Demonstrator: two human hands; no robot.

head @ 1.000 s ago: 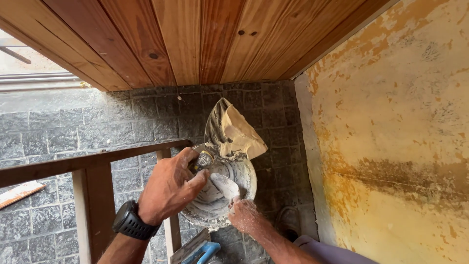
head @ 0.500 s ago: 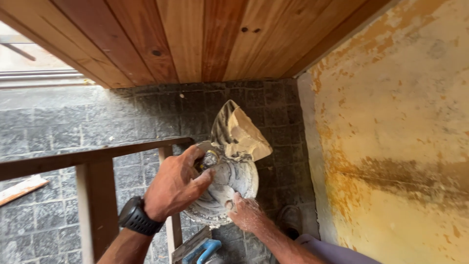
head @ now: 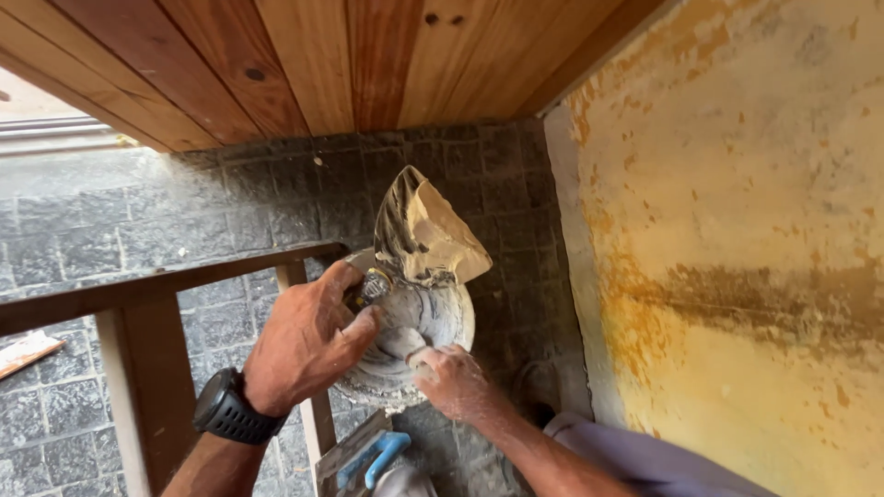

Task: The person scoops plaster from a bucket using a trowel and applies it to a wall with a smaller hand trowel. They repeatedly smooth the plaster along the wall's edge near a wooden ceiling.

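Note:
My left hand (head: 304, 345), with a black watch on the wrist, is closed around the handle of a wide putty knife (head: 425, 230). Its blade stands upright, smeared with pale putty. Just below the blade is a round, putty-caked bowl (head: 419, 322). My right hand (head: 453, 379) grips the bowl at its lower rim, fingers curled over the edge. Both hands are raised in front of a dark stone-tile wall.
A wooden railing (head: 157, 290) with posts runs along the left. A varnished plank ceiling (head: 350, 64) is close overhead. A patchy yellow plaster wall (head: 737, 276) fills the right side. A blue-handled tool (head: 370, 458) lies below the hands.
Both hands, the bowl and the knife have shifted slightly right and up. The blade still stands over the bowl, and the grips are unchanged.

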